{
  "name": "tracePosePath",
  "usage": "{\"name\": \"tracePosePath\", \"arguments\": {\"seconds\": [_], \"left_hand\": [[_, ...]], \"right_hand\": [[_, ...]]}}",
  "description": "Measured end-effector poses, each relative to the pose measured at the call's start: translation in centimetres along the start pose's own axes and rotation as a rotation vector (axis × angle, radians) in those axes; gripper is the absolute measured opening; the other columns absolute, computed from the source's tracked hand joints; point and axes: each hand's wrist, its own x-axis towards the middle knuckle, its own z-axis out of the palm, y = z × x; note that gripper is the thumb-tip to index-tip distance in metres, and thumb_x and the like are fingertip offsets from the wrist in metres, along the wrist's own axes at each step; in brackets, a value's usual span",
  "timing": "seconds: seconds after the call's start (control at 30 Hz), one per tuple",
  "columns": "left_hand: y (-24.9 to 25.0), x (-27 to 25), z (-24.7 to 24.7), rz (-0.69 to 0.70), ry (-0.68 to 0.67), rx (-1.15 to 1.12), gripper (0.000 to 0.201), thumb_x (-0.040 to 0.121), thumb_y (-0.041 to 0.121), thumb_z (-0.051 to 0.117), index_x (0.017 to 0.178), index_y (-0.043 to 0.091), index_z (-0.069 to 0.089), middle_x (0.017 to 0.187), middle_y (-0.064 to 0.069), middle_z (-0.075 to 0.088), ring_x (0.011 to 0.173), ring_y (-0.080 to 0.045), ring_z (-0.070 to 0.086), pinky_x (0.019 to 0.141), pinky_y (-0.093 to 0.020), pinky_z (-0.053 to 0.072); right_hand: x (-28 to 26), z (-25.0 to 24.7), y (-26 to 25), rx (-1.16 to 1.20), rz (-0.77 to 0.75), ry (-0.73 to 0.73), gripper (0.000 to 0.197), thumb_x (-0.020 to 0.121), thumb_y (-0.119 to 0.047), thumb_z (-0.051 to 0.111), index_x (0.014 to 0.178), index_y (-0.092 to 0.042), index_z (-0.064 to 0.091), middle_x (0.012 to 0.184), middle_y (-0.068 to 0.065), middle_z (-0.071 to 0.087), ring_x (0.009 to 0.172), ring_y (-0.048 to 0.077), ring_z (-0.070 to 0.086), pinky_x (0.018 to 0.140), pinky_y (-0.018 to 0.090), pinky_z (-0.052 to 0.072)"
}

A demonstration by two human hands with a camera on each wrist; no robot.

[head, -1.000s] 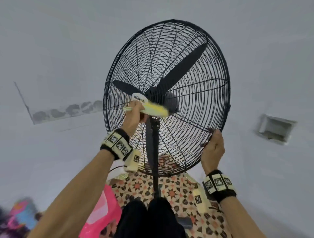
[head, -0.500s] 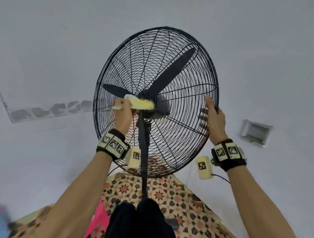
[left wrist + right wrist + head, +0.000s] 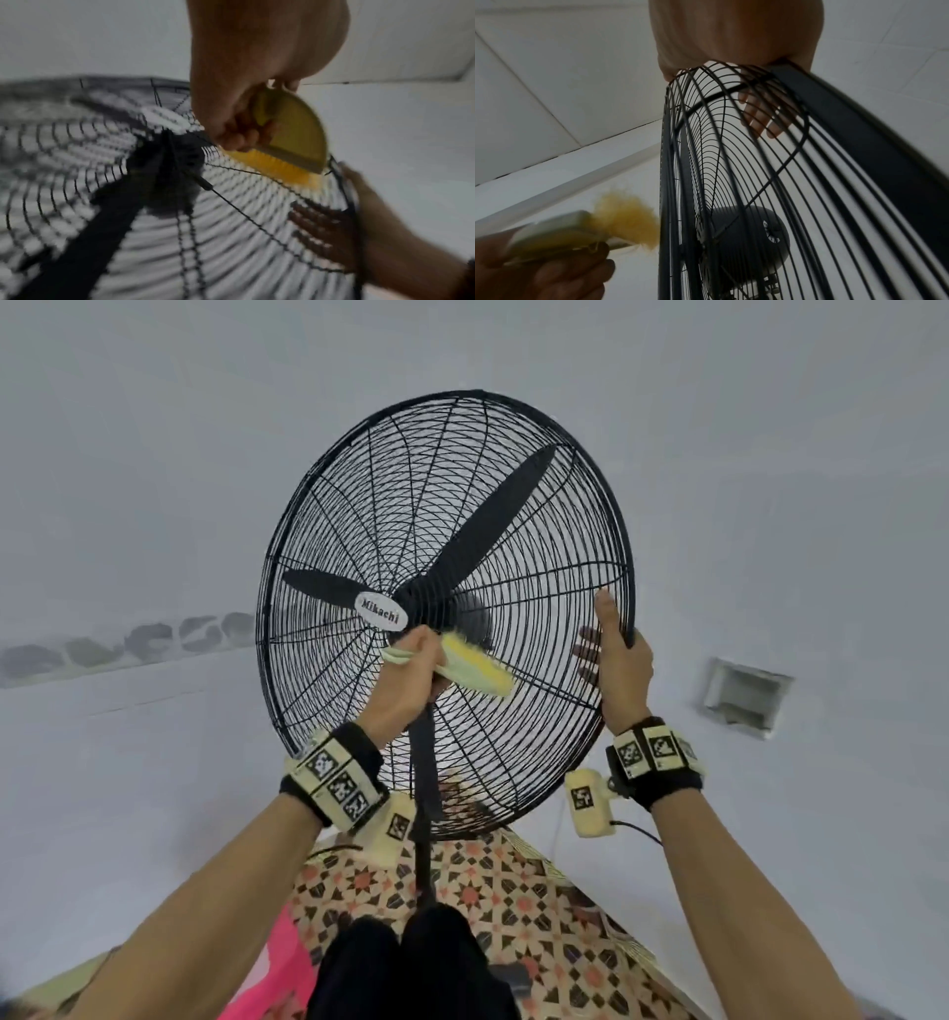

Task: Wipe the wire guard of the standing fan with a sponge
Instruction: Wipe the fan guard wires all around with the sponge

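Note:
The standing fan's black wire guard fills the middle of the head view, with black blades and a white badge behind the wires. My left hand grips a yellow sponge with a bristly face, pressed on the guard just below and right of the hub. The left wrist view shows the sponge lying along the wires. My right hand grips the guard's right rim, thumb in front. Its fingers curl behind the wires.
The fan's black pole runs down between my arms to a patterned mat. A pink item lies at lower left. A recessed box sits in the white wall right of the fan. The motor housing sits behind the guard.
My right hand has moved up the rim from the lower right to the mid right. My left hand has slid the sponge off the badge, down and to the right.

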Motion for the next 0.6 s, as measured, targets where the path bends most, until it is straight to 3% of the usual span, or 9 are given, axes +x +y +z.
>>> {"name": "tracePosePath", "arguments": {"seconds": [0.13,0.2,0.27,0.33,0.4,0.47,0.53,0.6], "left_hand": [[0.6,1.2,-1.5,-0.045,0.290,-0.146,0.021,0.111,0.012,0.037,0.092,0.014,0.048,0.097,-0.010,0.059,0.064,-0.008,0.051,0.047,-0.014,0.040],[0.4,0.2,-0.4,-0.016,0.189,-0.059,0.026,0.112,0.014,0.036,0.087,0.016,0.045,0.087,-0.006,0.057,0.064,-0.011,0.047,0.049,-0.020,0.039],[0.3,-1.8,1.6,0.027,0.017,-0.022,0.026,0.112,0.012,0.036,0.087,0.013,0.042,0.084,-0.002,0.052,0.067,-0.012,0.046,0.051,-0.016,0.039],[0.1,-3.1,3.2,0.114,-0.049,-0.022,0.023,0.108,0.006,0.040,0.086,0.012,0.040,0.084,-0.004,0.049,0.069,-0.014,0.044,0.054,-0.013,0.040],[-0.2,-2.9,3.5,0.191,0.050,0.014,0.026,0.105,0.005,0.042,0.082,0.016,0.040,0.083,-0.007,0.047,0.068,-0.018,0.042,0.055,-0.019,0.039],[-0.5,-1.3,2.6,0.140,0.212,0.015,0.027,0.107,0.006,0.042,0.082,0.017,0.043,0.080,-0.005,0.050,0.064,-0.017,0.043,0.053,-0.023,0.040],[-0.6,0.7,1.1,0.047,0.362,-0.008,0.024,0.108,0.010,0.040,0.086,0.014,0.048,0.083,-0.002,0.056,0.070,-0.019,0.054,0.057,-0.031,0.046],[-0.5,1.8,-0.2,0.010,0.422,-0.032,0.026,0.109,0.011,0.038,0.085,0.014,0.049,0.090,-0.004,0.061,0.076,-0.020,0.060,0.060,-0.028,0.050]], "right_hand": [[-0.4,0.3,0.1,-0.017,-0.013,-0.012,0.074,0.065,-0.094,0.063,0.094,-0.027,0.069,0.096,-0.001,0.076,0.089,0.018,0.075,0.090,0.052,0.061],[-0.2,0.5,0.2,-0.022,-0.023,0.007,0.078,0.064,-0.096,0.062,0.090,-0.023,0.070,0.087,-0.002,0.076,0.080,0.016,0.072,0.092,0.055,0.059],[0.0,0.4,0.3,-0.037,-0.020,0.009,0.078,0.065,-0.096,0.061,0.088,-0.022,0.069,0.083,-0.002,0.076,0.077,0.017,0.071,0.092,0.056,0.058],[0.1,0.3,0.3,-0.041,-0.017,0.007,0.077,0.067,-0.094,0.062,0.090,-0.021,0.068,0.083,-0.002,0.075,0.076,0.016,0.071,0.089,0.055,0.060],[0.3,0.2,0.5,-0.050,-0.016,0.007,0.076,0.068,-0.094,0.062,0.091,-0.021,0.068,0.086,-0.003,0.076,0.080,0.016,0.072,0.089,0.054,0.060],[0.2,0.3,0.7,-0.059,-0.028,0.004,0.073,0.070,-0.093,0.062,0.094,-0.025,0.069,0.090,-0.004,0.076,0.087,0.018,0.074,0.091,0.052,0.060],[0.1,0.4,0.7,-0.063,-0.046,0.007,0.069,0.071,-0.092,0.061,0.094,-0.027,0.068,0.091,-0.004,0.076,0.091,0.022,0.074,0.091,0.051,0.060],[0.1,0.6,0.6,-0.067,-0.058,0.012,0.072,0.068,-0.094,0.060,0.093,-0.027,0.067,0.092,-0.003,0.075,0.091,0.023,0.074,0.091,0.052,0.060]]}}
